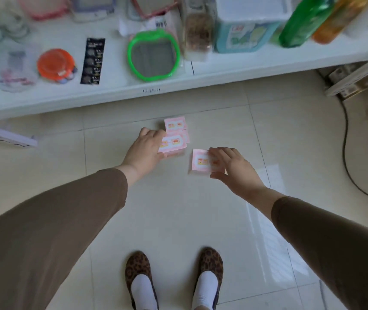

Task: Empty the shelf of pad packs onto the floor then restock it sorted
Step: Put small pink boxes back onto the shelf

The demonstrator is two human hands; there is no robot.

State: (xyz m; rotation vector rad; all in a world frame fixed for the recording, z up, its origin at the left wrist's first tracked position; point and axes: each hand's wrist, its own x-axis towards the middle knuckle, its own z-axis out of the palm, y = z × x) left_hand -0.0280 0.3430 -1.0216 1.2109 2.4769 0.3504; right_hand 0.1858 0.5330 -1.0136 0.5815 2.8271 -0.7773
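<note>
Left hand: the left hand (147,146) reaches down to the floor, fingers curled over the left end of a pink pack (174,144), thumb under its near edge, so it is gripping that pack.
Right hand: the right hand (231,165) is spread wide over a second pack (202,163), fingertips on its top face and thumb at its near edge; whether it grips or only touches, I cannot tell.
Packs: flat, squarish, glossy pink wrappers with a white panel and small red-orange print. Two more packs (175,124) lie just behind the left-hand one, overlapping it, toward the shelf edge. The right-hand pack sits apart from that cluster, nearer the feet.
Floor: smooth cream tiles (200,215) with thin dark joints and a sheen of light on the right.
Shelf: a white board (120,88) runs across the top, with a handwritten mark on its front lip.
On the shelf: a green-rimmed mirror (153,55) in clear wrap near the front edge, a round orange-lidded tub (55,63), a black card strip (93,61), a clear jar of brown bits (198,32), a pale blue pack (245,30), green (301,23) and orange bottles at the right end. All blurred.
Sleeves: both brown, soft cloth.
Shoes: leopard-print slippers (138,267) over white socks at the near edge.
Cable: a black cord (346,153) snakes down the right side.
</note>
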